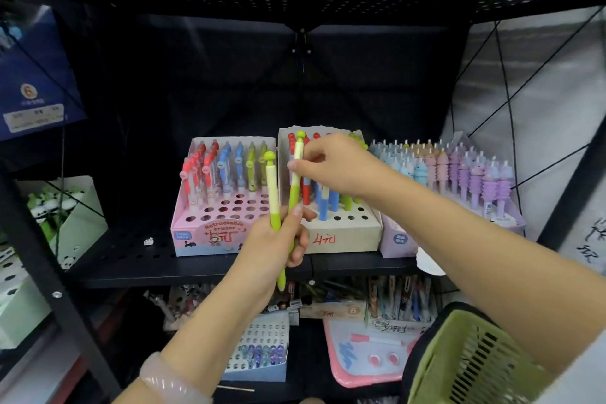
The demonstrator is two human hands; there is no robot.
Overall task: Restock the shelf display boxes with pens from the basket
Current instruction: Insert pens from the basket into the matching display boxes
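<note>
Green pens [274, 193] sit gripped in your left hand [278, 239]; your right hand [331, 167] pinches one, likely bound for the beige box [341, 236] holes.

Your two green pens [274, 207] look like smooth plastic with a soft sheen, and the middle display box [341, 238] behind them is matt, raw-looking cardboard. Left of it, the pink box [205, 239] is printed card, slightly glossy. The shelf [137, 259] is matt black perforated metal, and the basket [465, 367] at lower right is slotted green plastic
</note>
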